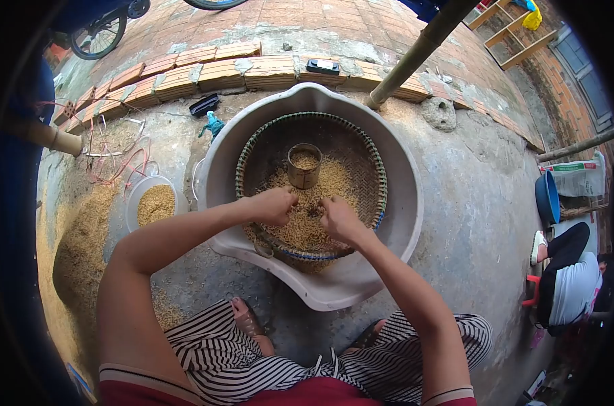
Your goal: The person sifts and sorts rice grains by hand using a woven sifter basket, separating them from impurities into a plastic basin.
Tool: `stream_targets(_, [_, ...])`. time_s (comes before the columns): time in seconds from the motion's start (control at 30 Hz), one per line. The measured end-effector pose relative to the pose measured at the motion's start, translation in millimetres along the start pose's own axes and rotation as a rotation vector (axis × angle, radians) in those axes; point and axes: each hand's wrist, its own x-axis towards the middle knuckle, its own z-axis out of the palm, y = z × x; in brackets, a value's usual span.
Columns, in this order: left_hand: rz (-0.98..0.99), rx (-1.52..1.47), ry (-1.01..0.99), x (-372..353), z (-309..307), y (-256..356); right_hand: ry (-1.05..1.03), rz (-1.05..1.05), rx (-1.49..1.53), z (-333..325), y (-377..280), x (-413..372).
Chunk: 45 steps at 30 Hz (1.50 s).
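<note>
A round woven basket [378, 167] with a green-bound rim rests inside a large grey plastic basin [405, 203]. Yellow-brown grain [307, 227] covers much of the basket's floor. On the grain stands a metal can [303, 177], upright and partly filled with grain. Over the grain, just left of the can's base, my left hand [274, 206] is closed with the fingertips together. Opposite it, my right hand [340, 220] is also closed, its fingers curled low above the grain. Whatever either hand pinches is too small or hidden to make out.
A white bucket [132, 206] of grain stands at the left, beside a grain heap [87, 237]. Bricks [269, 71] line the floor behind the basin. A bamboo pole [415, 54] slants down near its far edge. At the right, another person [571, 291] sits near a blue basin [547, 197].
</note>
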Motion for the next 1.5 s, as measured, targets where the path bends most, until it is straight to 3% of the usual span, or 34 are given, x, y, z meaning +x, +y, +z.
stream_targets(0.07, [-0.178,0.139,0.005,1.6,-3.5,-12.8,0.070,0.054,-0.075,3.5,22.1,-2.9])
stream_targets(0.1, [-0.152,0.104,0.022,-0.9,-2.0,-12.7,0.139,0.112,-0.151,5.5,27.0,-3.8])
stream_targets(0.2, [-0.105,-0.007,-0.075,-1.0,12.5,4.6,0.085,0.074,-0.125,29.9,21.0,-3.4])
stream_targets(0.23, [-0.060,0.024,-0.008,-1.0,19.6,10.2,0.074,0.112,-0.124,31.2,4.8,-7.9])
stream_targets(0.4, [-0.112,0.023,0.019,15.4,25.1,14.7,0.101,0.103,-0.015,46.8,-23.3,-5.6])
stream_targets(0.47, [-0.468,-0.487,-0.314,19.6,6.9,19.2,-0.102,0.428,0.609,38.1,-24.5,6.8])
stream_targets(0.5, [-0.517,-0.554,-0.150,18.2,12.4,19.5,-0.191,0.535,0.795,26.7,-30.0,7.5])
stream_targets(0.53, [-0.516,-0.553,-0.145,18.0,11.3,14.3,-0.189,0.531,0.792,19.7,-32.1,9.8])
stream_targets(0.6, [-0.412,-0.881,-0.031,13.8,-4.5,10.6,-0.172,0.530,1.344,6.5,-35.5,13.9])
stream_targets(0.63, [-0.419,-0.879,0.028,6.0,-26.5,21.0,-0.201,0.472,1.492,-12.1,-43.3,17.1])
stream_targets(0.73, [-0.429,-0.830,0.144,2.4,-75.6,24.4,-0.073,0.384,1.547,-53.9,-52.3,37.0])
stream_targets(0.83, [-0.497,-0.557,0.251,17.1,-103.1,18.1,-0.011,0.274,1.507,-78.5,-60.5,55.7])
stream_targets(0.93, [-0.397,-0.742,0.229,29.7,-108.7,1.9,0.088,0.372,1.404,-92.7,-69.4,65.1])
stream_targets(1.0, [-0.446,-0.627,0.248,31.4,-108.4,-4.7,0.066,0.413,1.277,-96.1,-73.4,67.6])
stream_targets(1.03, [-0.479,-0.429,0.407,29.7,-106.0,-7.7,0.065,0.414,1.276,-88.5,-64.7,73.6])
stream_targets(1.07, [-0.506,-0.226,0.560,27.8,-103.9,-10.5,0.197,0.406,0.957,-75.7,-50.9,82.1])
stream_targets(1.1, [-0.508,-0.041,0.583,31.3,-95.7,-21.2,0.322,0.391,0.636,-64.5,-37.1,89.9])
stream_targets(1.13, [-0.507,-0.039,0.584,34.4,-88.0,-24.8,0.324,0.390,0.636,-57.4,-29.4,92.0])
stream_targets(1.2, [-0.668,-0.514,0.279,36.8,-69.5,-30.0,0.489,0.431,0.687,-41.4,-15.0,91.0])
stream_targets(1.23, [-0.671,-0.518,0.283,38.5,-60.8,-30.1,0.559,0.404,0.671,-35.6,-11.2,86.9])
stream_targets(1.3, [-0.574,-1.098,0.401,43.0,-47.8,-27.8,0.556,0.447,0.570,-26.9,-6.3,75.1])
stream_targets(1.33, [-0.572,-1.098,0.401,40.2,-47.1,-27.5,0.558,0.492,0.470,-23.0,-4.4,68.1])
stream_targets(1.4, [-0.313,-0.373,0.416,31.9,-47.5,-28.3,0.557,0.420,0.334,-10.4,1.7,53.7])
stream_targets(1.47, [-0.301,-0.443,0.387,24.7,-47.6,-22.4,0.536,0.268,0.067,9.5,11.5,41.1])
stream_targets(1.5, [-0.291,-0.511,0.358,21.1,-48.1,-20.0,0.429,0.225,0.052,20.2,14.6,35.2])
